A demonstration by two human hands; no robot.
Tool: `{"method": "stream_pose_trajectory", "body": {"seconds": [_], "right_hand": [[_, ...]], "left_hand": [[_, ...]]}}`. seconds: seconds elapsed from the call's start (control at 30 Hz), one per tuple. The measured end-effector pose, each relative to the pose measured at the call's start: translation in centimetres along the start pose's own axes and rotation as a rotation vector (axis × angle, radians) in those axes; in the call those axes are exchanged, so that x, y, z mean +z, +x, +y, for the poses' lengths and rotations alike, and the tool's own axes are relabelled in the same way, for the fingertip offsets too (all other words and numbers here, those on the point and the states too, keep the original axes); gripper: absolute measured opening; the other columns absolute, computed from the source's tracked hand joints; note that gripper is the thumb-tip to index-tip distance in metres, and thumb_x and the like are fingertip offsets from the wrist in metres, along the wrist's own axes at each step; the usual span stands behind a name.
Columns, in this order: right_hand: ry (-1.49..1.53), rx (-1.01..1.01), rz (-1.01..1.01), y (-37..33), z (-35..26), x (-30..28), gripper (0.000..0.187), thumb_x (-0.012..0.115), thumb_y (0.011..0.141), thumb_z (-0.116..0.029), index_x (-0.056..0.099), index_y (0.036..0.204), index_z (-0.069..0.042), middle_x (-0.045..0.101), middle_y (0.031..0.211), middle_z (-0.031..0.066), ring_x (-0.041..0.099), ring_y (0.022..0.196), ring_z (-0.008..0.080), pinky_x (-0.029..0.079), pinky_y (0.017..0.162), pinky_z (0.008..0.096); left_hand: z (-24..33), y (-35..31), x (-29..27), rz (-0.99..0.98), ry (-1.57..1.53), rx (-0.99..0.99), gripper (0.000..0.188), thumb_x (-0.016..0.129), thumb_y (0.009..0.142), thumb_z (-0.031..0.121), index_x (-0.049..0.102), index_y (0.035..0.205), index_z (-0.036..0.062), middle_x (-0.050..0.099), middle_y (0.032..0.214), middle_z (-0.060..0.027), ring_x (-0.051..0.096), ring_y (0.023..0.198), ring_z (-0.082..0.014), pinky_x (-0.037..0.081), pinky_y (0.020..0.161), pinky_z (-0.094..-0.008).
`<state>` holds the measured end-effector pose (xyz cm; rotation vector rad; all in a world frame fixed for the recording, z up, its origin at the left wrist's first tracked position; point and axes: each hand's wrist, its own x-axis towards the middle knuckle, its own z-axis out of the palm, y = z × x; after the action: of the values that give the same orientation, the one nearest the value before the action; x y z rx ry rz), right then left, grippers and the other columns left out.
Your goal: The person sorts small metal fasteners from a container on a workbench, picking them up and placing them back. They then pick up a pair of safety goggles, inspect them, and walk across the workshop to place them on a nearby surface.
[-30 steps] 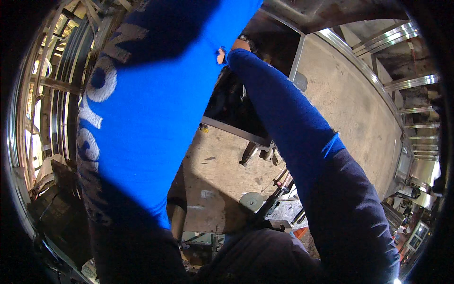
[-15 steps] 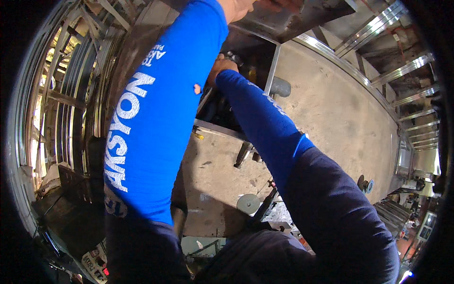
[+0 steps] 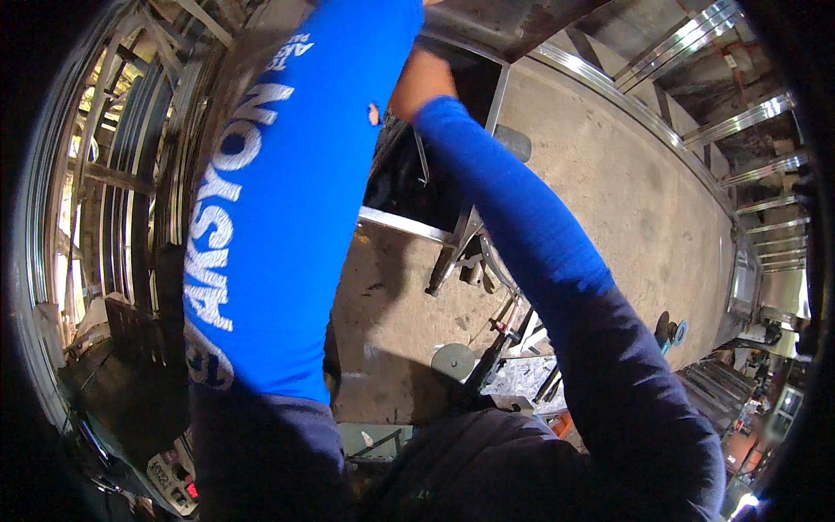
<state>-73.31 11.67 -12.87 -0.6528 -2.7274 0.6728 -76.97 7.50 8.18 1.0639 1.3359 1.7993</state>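
Observation:
My left arm, in a bright blue sleeve (image 3: 287, 200) with white lettering and a small hole, reaches far forward. Only a sliver of my left hand (image 3: 432, 3) shows at the top edge, beside a raised dark panel (image 3: 531, 22). My right hand (image 3: 426, 80) is over the dark inside of an open metal box (image 3: 404, 224) with a pale rim. The left sleeve covers its fingers, so what they touch or hold is hidden. Just below that hand, a thin bent rod (image 3: 424, 161) shows inside the box.
A grey cylinder (image 3: 513, 143) sticks out at the box's right side. Metal legs (image 3: 448, 265) stand below its near corner. A round disc (image 3: 454, 361) lies on the concrete floor (image 3: 609, 200). A shiny ladder-like metal frame (image 3: 687, 139) runs along the right; metal lengths (image 3: 135, 217) line the left.
My left hand has moved up, almost out of the picture. My right hand has risen higher over the box, uncovering the thin rod and more of the near rim.

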Motion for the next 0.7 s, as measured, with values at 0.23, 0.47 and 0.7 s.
{"method": "stream_pose_trajectory", "body": {"seconds": [0.23, 0.47, 0.7], "right_hand": [[1.220, 0.214, 0.209, -24.1, 9.8, -18.1, 0.013, 0.069, 0.098, -0.007, 0.060, 0.105, -0.001, 0.065, 0.095, 0.0099, 0.069, 0.083, 0.0183, 0.058, 0.067, 0.0319], [1.042, 1.272, 0.395, -49.6, 20.5, -20.8, 0.013, 0.060, 0.096, -0.006, 0.061, 0.107, 0.001, 0.067, 0.091, 0.0151, 0.068, 0.073, 0.0260, 0.060, 0.067, 0.0395], [1.337, 1.261, 0.471, -63.6, 19.2, -20.1, 0.019, 0.060, 0.100, -0.012, 0.060, 0.116, -0.002, 0.072, 0.095, 0.0122, 0.072, 0.079, 0.0217, 0.058, 0.070, 0.0354]], "left_hand": [[-0.7, 0.3, 0.7, 0.137, -0.072, -0.152, 0.096, 0.049, 0.081, 0.086, 0.057, 0.132, 0.0054, 0.070, 0.093, -0.0161, 0.066, 0.077, -0.0270, 0.053, 0.075, -0.0361], [-1.1, -2.8, -0.2, 0.148, -0.108, -0.321, 0.087, 0.039, 0.092, 0.075, 0.058, 0.141, 0.0051, 0.061, 0.143, -0.0156, 0.048, 0.138, -0.0340, 0.018, 0.119, -0.0594], [0.3, -11.2, 4.8, 0.715, -0.031, -0.411, 0.100, 0.052, 0.087, 0.083, 0.050, 0.140, -0.0015, 0.048, 0.076, -0.0051, 0.051, 0.072, -0.0208, 0.051, 0.092, -0.0436]]}}
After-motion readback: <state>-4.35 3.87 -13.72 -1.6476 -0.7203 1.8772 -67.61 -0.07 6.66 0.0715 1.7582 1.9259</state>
